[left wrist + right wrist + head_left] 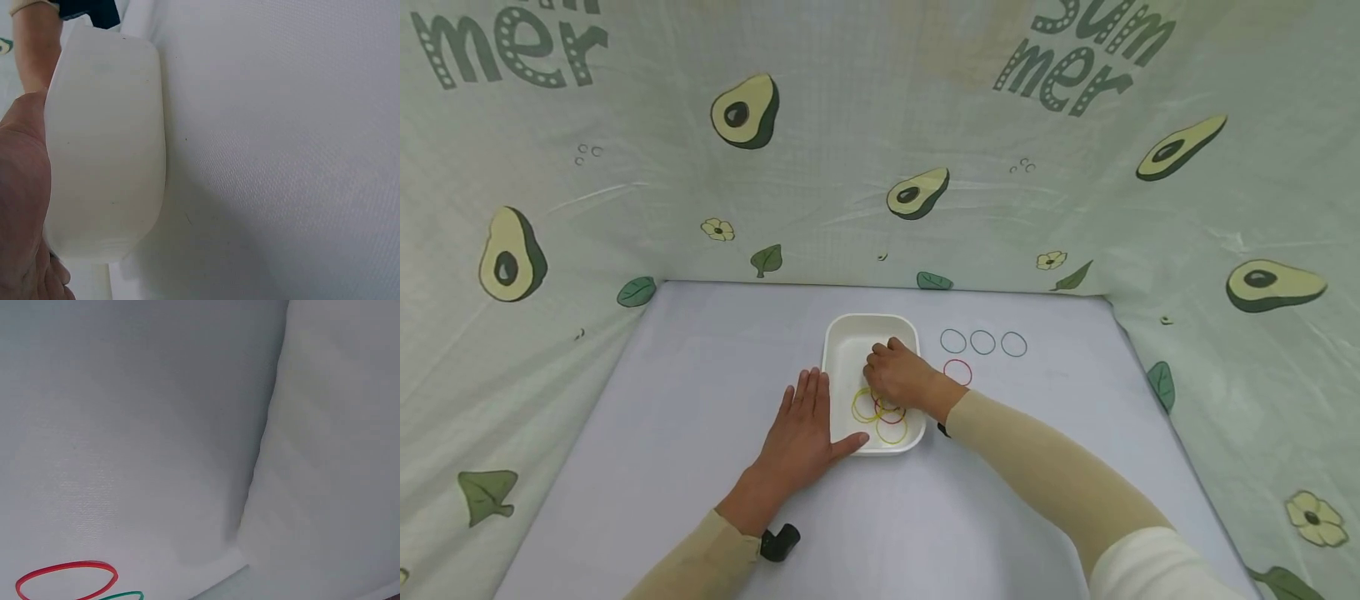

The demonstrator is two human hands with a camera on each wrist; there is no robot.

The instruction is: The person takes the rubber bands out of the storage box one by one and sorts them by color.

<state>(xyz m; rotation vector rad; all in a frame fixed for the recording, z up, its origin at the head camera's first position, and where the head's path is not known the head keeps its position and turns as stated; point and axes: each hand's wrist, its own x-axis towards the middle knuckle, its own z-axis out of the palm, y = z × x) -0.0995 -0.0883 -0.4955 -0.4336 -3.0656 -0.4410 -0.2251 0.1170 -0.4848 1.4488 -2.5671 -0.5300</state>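
A white rectangular tray stands in the middle of the table. Yellow rubber bands and red rubber bands lie overlapping in its near end. My left hand rests flat along the tray's left side, fingers straight and thumb stretched over the near corner; the left wrist view shows its palm against the tray wall. Over the tray, my right hand has its fingers bent, just beyond the bands. I cannot tell whether a band is between those fingers.
Right of the tray, three green rubber bands lie in a row on the white table. A red rubber band lies below the leftmost one, partly behind my right wrist. A patterned curtain encloses the back and sides.
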